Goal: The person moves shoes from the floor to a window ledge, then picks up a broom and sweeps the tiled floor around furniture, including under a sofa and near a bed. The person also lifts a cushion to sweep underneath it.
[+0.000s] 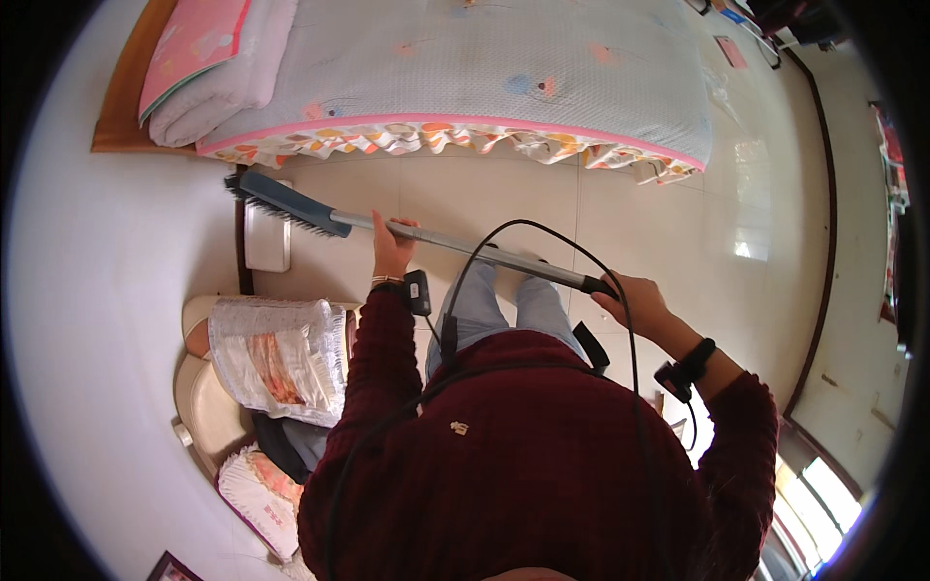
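A long-handled brush (295, 205) slants across in front of my body. Its blue-grey head with dark bristles points left, near the wall and the bed's lower left corner. My left hand (392, 254) is closed round the grey metal pole, a short way from the head. At the other end, my right hand (637, 304) grips the black handle. The brush is held above the tiled floor, apart from the bed (465, 73), whose pink-edged cover has a patterned frill along the near side.
A folded white quilt (218, 102) and a pink item (199, 44) lie on the bed's left end. A white box (268, 237) stands by the wall. Left of me, a beige seat (208, 397) holds a plastic-wrapped package (276, 358). A black cable (581, 247) loops before me.
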`<state>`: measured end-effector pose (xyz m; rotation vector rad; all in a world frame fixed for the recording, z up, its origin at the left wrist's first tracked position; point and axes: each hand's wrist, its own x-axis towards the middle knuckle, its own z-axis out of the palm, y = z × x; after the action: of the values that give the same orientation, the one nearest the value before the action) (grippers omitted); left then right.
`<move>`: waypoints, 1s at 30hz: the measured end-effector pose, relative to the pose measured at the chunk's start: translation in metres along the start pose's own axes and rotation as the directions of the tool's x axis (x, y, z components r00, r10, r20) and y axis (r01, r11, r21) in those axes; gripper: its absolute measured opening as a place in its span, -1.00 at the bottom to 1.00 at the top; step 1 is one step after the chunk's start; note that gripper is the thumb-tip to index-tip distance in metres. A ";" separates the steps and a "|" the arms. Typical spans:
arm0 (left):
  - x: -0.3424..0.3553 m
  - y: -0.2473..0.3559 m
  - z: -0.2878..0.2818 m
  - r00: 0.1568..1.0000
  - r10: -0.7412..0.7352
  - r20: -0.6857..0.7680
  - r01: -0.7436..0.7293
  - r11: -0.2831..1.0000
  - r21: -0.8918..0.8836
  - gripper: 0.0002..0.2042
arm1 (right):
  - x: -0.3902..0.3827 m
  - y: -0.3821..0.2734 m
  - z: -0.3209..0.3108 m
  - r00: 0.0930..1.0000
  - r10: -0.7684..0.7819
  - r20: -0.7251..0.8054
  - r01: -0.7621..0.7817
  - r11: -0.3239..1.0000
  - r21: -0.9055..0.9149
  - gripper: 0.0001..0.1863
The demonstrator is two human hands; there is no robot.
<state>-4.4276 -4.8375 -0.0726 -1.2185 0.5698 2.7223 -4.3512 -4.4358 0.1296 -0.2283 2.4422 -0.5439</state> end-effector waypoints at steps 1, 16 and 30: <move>-0.002 0.000 -0.010 0.994 -0.105 -0.031 0.108 0.986 0.125 -0.62 | 0.005 0.002 0.007 1.000 0.019 0.008 -0.019 0.999 -0.028 -0.66; -0.132 0.120 -0.121 0.972 0.011 -0.233 0.038 0.978 0.204 -0.72 | 0.163 0.103 0.192 0.800 0.527 0.287 -0.597 0.745 0.298 -0.47; -0.128 0.119 0.015 0.965 -0.099 0.241 0.073 0.991 0.114 -0.68 | -0.078 0.180 0.193 0.362 0.835 0.415 -0.779 0.025 0.627 -0.53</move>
<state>-4.3806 -4.9345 0.0657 -0.8430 0.6040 2.6771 -4.1775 -4.3146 -0.0462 1.5445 1.6534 -0.9258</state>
